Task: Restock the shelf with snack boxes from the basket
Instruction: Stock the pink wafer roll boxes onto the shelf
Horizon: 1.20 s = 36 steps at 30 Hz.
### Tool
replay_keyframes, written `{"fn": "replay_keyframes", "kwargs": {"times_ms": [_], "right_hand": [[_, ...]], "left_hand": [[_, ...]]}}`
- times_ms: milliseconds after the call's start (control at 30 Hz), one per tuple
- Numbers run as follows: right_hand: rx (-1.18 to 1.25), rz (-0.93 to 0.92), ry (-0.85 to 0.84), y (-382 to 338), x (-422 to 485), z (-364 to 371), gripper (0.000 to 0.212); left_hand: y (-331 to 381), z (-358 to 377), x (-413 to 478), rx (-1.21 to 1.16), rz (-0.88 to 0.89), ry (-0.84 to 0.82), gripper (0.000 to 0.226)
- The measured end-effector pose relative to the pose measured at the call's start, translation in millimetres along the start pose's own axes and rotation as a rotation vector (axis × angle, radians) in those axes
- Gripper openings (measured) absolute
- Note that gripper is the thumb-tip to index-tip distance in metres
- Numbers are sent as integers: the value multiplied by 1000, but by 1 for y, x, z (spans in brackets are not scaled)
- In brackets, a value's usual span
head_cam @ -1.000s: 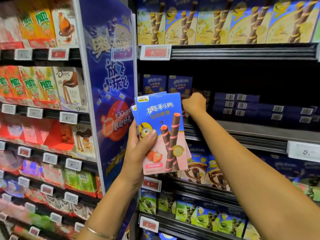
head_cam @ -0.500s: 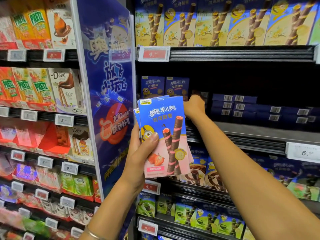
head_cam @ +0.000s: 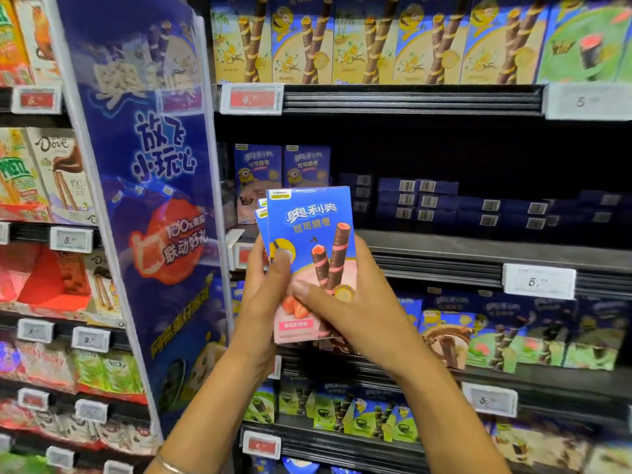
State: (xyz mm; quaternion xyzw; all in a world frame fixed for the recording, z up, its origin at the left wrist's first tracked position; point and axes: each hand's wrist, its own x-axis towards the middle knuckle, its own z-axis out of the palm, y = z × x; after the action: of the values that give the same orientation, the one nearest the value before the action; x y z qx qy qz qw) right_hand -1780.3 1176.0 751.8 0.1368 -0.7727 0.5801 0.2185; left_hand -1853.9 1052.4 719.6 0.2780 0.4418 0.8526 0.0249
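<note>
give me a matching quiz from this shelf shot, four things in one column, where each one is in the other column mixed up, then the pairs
Things
1. stack of blue-and-pink strawberry wafer-roll boxes
2. yellow-fronted wafer-roll boxes
3. dark blue boxes with barcode labels
4. tall blue promotional panel

Places
A. lying flat in piles on the middle shelf
B. standing upright, left of all the others
C. gripped by the left hand and right hand
D. upright on the top shelf

Pairs: 1-C, 2-D, 3-A, 4-B
</note>
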Motion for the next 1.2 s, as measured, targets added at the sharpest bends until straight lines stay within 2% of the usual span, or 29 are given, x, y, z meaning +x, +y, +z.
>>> {"fn": "replay_keyframes", "kwargs": {"times_ms": [100, 233, 400, 600, 667, 867, 1000, 1133, 1200], "right_hand": [[59, 48, 115, 3, -10, -8, 54], [356, 143, 172, 7, -20, -21, 47], [612, 227, 188, 8, -25, -46, 43], [526, 272, 337, 12, 9, -98, 13], [479, 248, 375, 10, 34, -112, 3], [96, 207, 380, 19, 115, -126, 11], [-188, 305, 373, 39, 165, -119, 10], [-302, 424, 349, 60, 193, -112, 30], [-351, 473, 307, 62, 199, -109, 34]], "left_hand": [[-8, 10, -4, -18, -25, 0, 76], [-18, 24, -3, 74, -34, 175, 66], [-28, 33, -9, 129, -37, 219, 62], [-17, 31, 2, 103, -23, 315, 64], [-8, 30, 11, 90, -13, 309, 72], [7, 17, 46, 102, 38, 253, 72], [11, 7, 64, 101, 67, 215, 72], [11, 2, 75, 88, 83, 182, 64], [12, 0, 78, 77, 77, 167, 63]]}}
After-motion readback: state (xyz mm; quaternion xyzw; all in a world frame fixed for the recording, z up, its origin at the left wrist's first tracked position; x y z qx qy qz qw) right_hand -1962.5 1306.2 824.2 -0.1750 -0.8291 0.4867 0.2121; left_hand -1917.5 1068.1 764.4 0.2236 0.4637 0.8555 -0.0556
